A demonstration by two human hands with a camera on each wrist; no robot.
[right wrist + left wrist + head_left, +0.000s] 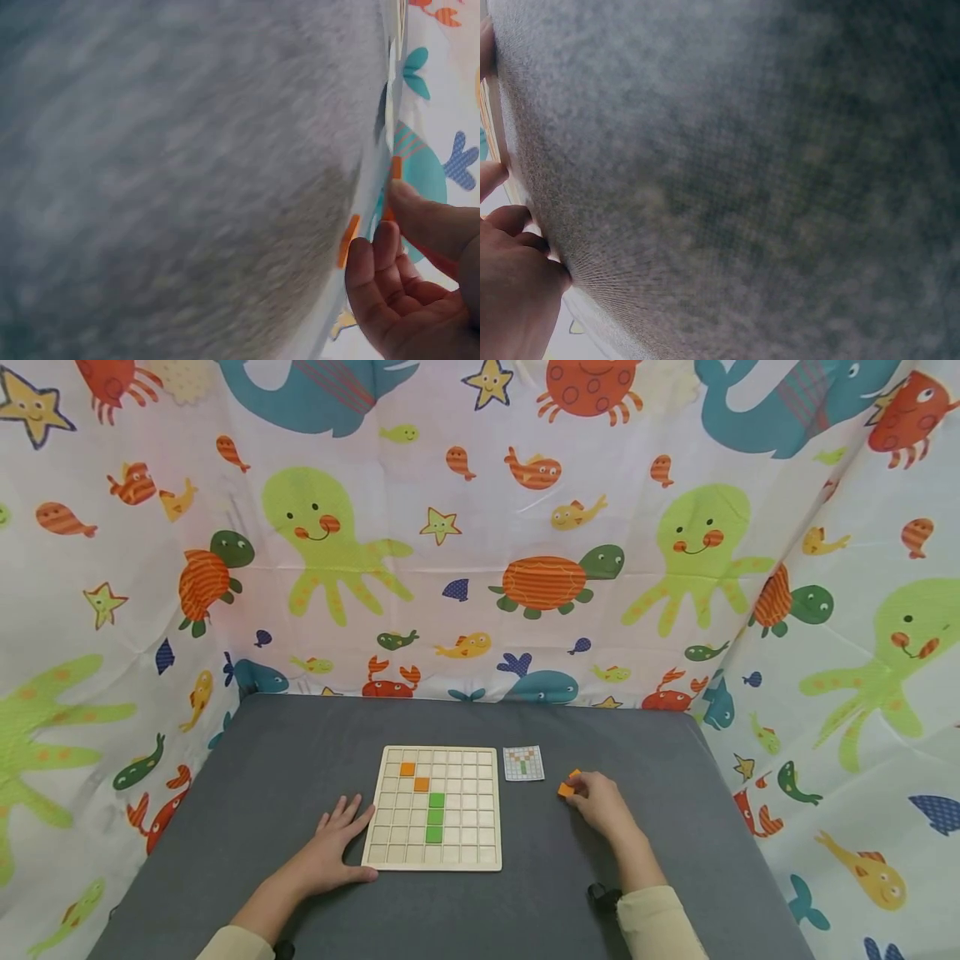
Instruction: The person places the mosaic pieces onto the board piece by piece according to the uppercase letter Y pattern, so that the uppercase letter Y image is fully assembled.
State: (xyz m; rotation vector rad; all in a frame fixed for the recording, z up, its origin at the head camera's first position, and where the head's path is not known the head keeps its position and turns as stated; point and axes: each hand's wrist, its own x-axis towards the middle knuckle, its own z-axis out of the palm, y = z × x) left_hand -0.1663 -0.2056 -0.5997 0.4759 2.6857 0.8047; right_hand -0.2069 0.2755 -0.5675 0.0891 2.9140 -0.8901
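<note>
My left hand (327, 853) lies with spread fingers at the left side of a wooden grid board (468, 865), its thumb by the near left corner. In the left wrist view, only part of this hand (517, 289) shows at the image edge. Two orange square tiles (422, 784) and three green tiles (435, 817) sit in the board's cells. To the right of the board, my right hand (602, 806) pinches an orange tile (566, 790) between thumb and finger. Another orange tile (574, 772), partly hidden in the head view, is beside those fingers.
A small printed pattern card (523, 763) lies just right of the board's far corner. Grey cloth (300, 752) covers the table. Curtains (465, 677) with sea animals hang at the back and on both sides.
</note>
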